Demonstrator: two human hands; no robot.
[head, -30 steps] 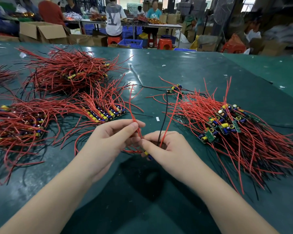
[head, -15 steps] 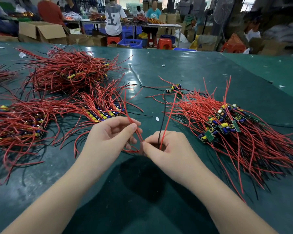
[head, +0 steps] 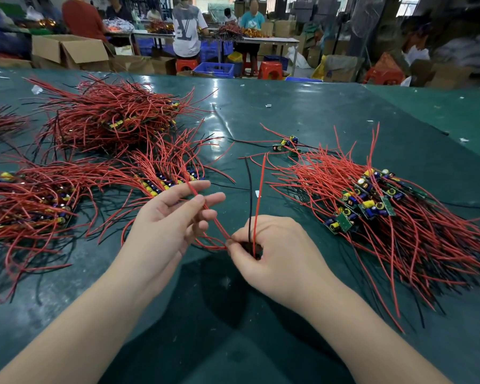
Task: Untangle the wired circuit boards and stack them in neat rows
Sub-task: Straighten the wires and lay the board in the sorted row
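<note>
My right hand (head: 272,253) grips a small circuit board, hidden inside my curled fingers; its red wire (head: 259,195) and black wire (head: 249,195) rise straight up from my fist. My left hand (head: 175,220) pinches another red wire (head: 214,223) of that board between thumb and forefinger, the other fingers spread. A neat row of boards (head: 164,184) lies just beyond my left hand. A tangled heap of boards with red wires (head: 372,203) lies to the right.
More wired boards lie on the green table (head: 316,112): a big heap (head: 108,120) at the back left, a row (head: 25,203) at the left edge, a lone board (head: 287,144) at mid-table. Beyond the table stand people, cardboard boxes and stools.
My left hand has slid up along the red wire and spread its fingers. The red and black wires above my right fist now stand straighter.
</note>
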